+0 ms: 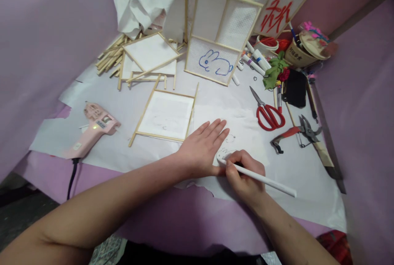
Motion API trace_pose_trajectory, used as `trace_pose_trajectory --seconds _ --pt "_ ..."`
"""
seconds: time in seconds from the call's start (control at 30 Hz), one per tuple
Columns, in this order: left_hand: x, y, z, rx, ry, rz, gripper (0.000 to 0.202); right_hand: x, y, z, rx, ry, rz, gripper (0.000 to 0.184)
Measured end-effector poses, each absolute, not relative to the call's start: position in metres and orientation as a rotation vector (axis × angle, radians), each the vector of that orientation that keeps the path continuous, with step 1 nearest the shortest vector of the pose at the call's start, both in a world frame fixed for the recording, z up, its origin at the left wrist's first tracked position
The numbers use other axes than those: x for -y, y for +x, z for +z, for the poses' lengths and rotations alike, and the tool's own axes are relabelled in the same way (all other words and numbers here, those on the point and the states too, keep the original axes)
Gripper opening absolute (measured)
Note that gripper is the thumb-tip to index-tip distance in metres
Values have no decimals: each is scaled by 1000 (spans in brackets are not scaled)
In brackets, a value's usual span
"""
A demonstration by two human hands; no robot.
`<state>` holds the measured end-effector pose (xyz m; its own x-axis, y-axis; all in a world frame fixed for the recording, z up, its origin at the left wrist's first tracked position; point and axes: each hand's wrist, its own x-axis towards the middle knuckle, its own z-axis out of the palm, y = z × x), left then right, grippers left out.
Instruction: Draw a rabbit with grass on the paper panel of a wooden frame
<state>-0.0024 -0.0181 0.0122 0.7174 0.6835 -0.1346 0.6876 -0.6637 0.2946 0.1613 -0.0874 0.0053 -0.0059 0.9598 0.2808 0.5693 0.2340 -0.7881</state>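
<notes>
My right hand (246,174) is closed around a slim white pen (271,182), its tip down on the white paper (246,129). Small dark line drawings (227,150) show on the paper by the tip. Flat on the sheet, fingers stretched out, lies my left hand (205,146), just left of the pen. Beyond its wrist is a wooden stick frame (189,122) with a white panel (166,111) bearing faint marks.
A pink glue gun (95,127) with a black cord lies left. Behind are loose wooden sticks (109,58) and a standing panel with a blue rabbit (215,63). Red-handled scissors (269,115), pruning shears (303,129), a black phone (294,88) and a paper cup (297,55) lie right.
</notes>
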Motion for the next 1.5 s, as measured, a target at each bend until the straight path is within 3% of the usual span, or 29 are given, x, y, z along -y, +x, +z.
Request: trace_pose_trajectory --seconds 1.5 --pt "18 -2 10 -1068 2601 2 92 87 161 6 1680 -1447 604 13"
